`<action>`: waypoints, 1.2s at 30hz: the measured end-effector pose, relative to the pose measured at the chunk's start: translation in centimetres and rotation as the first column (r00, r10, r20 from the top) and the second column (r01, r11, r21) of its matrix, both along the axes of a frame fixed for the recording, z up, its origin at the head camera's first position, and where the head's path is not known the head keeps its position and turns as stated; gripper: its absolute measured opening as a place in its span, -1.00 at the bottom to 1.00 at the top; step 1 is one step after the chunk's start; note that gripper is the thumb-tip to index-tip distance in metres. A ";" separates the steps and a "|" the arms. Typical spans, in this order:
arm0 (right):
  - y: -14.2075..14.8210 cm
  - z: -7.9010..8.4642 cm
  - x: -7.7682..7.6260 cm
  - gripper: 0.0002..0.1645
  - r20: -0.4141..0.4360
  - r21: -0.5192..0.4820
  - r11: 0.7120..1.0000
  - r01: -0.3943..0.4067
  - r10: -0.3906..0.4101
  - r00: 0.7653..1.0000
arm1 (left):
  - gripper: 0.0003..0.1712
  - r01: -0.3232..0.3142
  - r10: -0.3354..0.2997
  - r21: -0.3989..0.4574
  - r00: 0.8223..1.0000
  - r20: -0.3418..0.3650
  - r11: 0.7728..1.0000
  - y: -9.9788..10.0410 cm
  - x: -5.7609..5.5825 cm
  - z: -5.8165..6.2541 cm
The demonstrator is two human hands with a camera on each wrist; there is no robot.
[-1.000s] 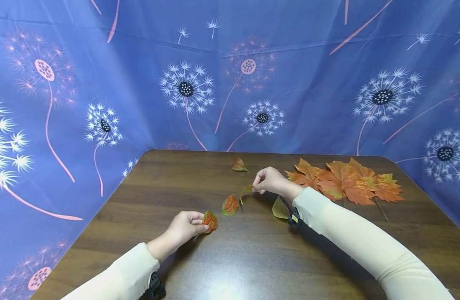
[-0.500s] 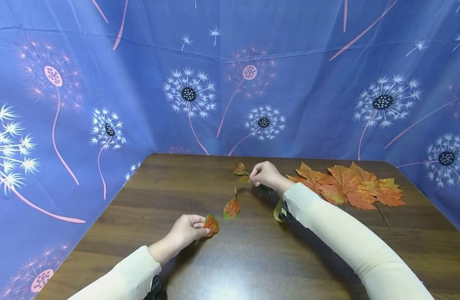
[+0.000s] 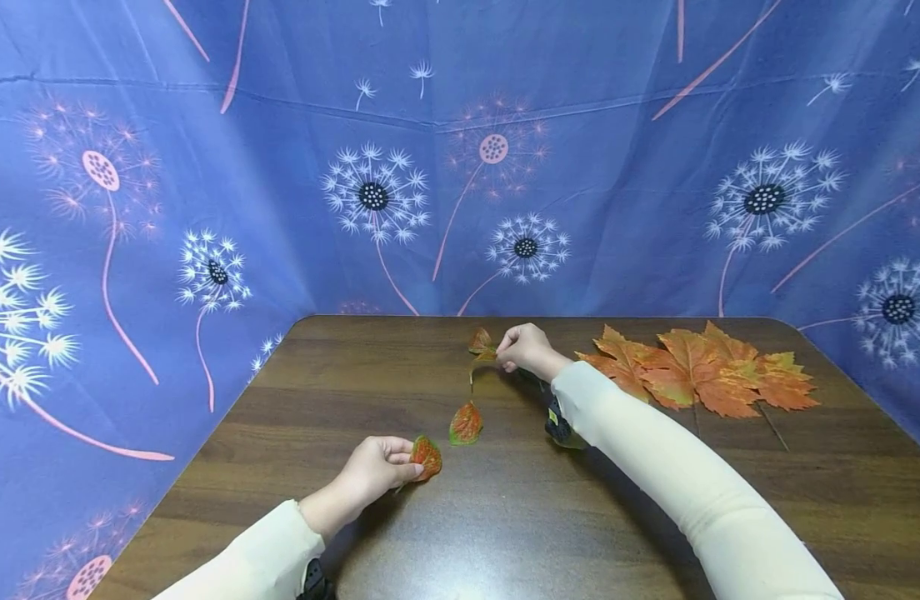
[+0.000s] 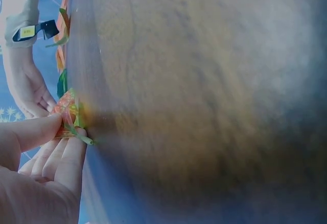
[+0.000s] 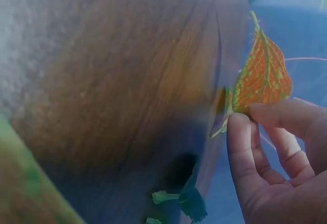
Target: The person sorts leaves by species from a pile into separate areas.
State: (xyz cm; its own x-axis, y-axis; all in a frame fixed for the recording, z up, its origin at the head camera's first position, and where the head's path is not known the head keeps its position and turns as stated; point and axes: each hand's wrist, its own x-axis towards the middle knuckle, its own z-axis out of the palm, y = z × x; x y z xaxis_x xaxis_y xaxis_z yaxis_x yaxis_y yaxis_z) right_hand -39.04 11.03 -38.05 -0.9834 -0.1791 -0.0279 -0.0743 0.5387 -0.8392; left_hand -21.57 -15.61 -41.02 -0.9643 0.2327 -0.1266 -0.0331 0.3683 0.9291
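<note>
My left hand [image 3: 376, 469] pinches a red-orange leaf [image 3: 426, 458] with a green edge between thumb and fingers, low over the table. In the left wrist view its short green stem [image 4: 82, 136] sticks out past the fingertips. Farther back, my right hand [image 3: 531, 348] pinches the tip of a second leaf [image 5: 263, 73], orange with green veins, its stem pointing away from the fingers. Just behind that one lies a brownish-red leaf [image 3: 480, 339]. Another red leaf [image 3: 466, 423] rests on the table between the hands, and a yellow-green leaf [image 3: 575, 440] is partly hidden under my right wrist.
A cluster of orange maple leaves [image 3: 692, 371] overlaps at the table's back right, stems toward me. The brown wooden table [image 3: 340, 375] ends against a blue dandelion-print cloth [image 3: 617, 167]. Black bands with small devices [image 3: 557, 423] sit on both wrists.
My right hand has moved back and slightly left with its leaf, close to the leaf at the rear. My left hand keeps its leaf in nearly the same place.
</note>
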 end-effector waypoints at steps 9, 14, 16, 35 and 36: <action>-0.5 -0.4 -1.2 -0.96 0.013 0.050 0.998 0.039 -0.040 0.999 | -0.72 -0.006 0.006 0.020 1.000 0.002 1.000 -0.2 0.1 -0.1; -1.2 -0.6 -1.4 -0.94 0.015 0.080 0.994 0.070 -0.071 0.997 | -0.71 -0.013 0.013 0.029 1.000 -0.001 0.999 -0.3 0.2 0.1; -1.4 -0.7 -1.4 -0.93 0.015 0.100 0.991 0.085 -0.087 0.996 | -0.72 -0.013 0.013 0.030 1.000 -0.008 0.999 -0.3 0.3 0.1; 0.4 -0.3 -1.1 -0.70 0.087 0.042 0.999 -0.014 0.011 0.996 | -0.73 -0.033 0.033 0.010 0.999 -0.021 0.999 0.1 0.2 -0.2; 0.6 -0.2 -1.1 -0.69 0.092 0.028 1.000 -0.013 0.010 0.996 | -0.73 -0.035 0.035 0.007 0.999 -0.022 0.999 0.0 0.2 -0.2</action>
